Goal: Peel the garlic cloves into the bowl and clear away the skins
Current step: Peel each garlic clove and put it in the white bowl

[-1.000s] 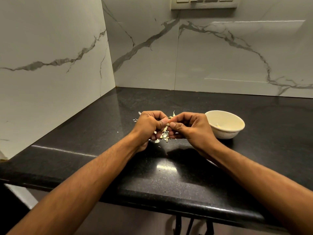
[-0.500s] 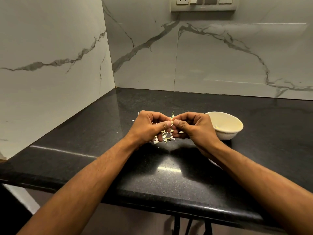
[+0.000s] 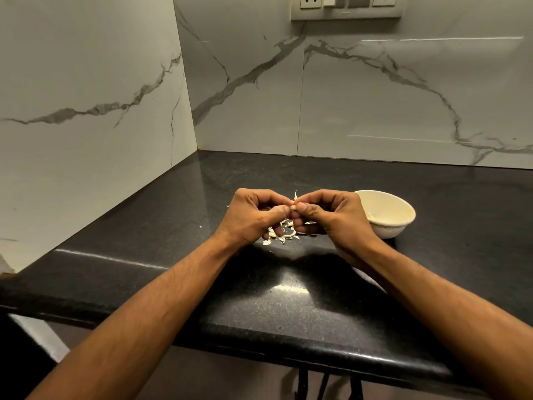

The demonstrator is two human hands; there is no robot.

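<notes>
Both hands meet above the black counter (image 3: 288,310). My left hand (image 3: 253,216) and my right hand (image 3: 331,215) pinch one small garlic clove (image 3: 293,208) between thumbs and fingertips. A thin strip of skin (image 3: 295,195) sticks up from the clove. Under the hands lies a scatter of pale garlic skins (image 3: 284,233) on the counter. A cream bowl (image 3: 388,223) stands just right of my right hand, with a few pale peeled pieces (image 3: 371,217) inside near its left wall.
Marble-patterned walls close the counter at the left and the back, forming a corner (image 3: 197,148). A switch and socket panel (image 3: 346,7) sits high on the back wall. The counter's rounded front edge (image 3: 317,356) runs below my forearms.
Both hands have lifted slightly and stayed together on the clove. A strip of skin now stands up above the fingertips.
</notes>
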